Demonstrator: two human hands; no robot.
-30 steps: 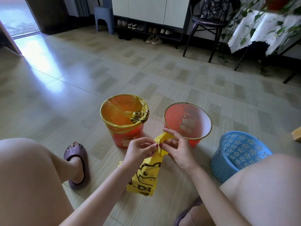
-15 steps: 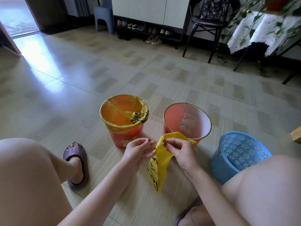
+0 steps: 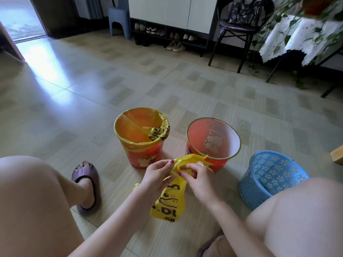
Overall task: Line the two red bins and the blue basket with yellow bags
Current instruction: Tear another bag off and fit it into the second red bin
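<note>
Both hands, the left hand (image 3: 157,175) and the right hand (image 3: 199,176), pinch the mouth of the yellow bag (image 3: 169,199) in front of the unlined red bin (image 3: 213,140) (its film looks thin), so a hard pull could tear it.

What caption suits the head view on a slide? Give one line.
Both hands, left hand and right hand, work open a yellow bag before the unlined red bin; blue basket waits.
</note>
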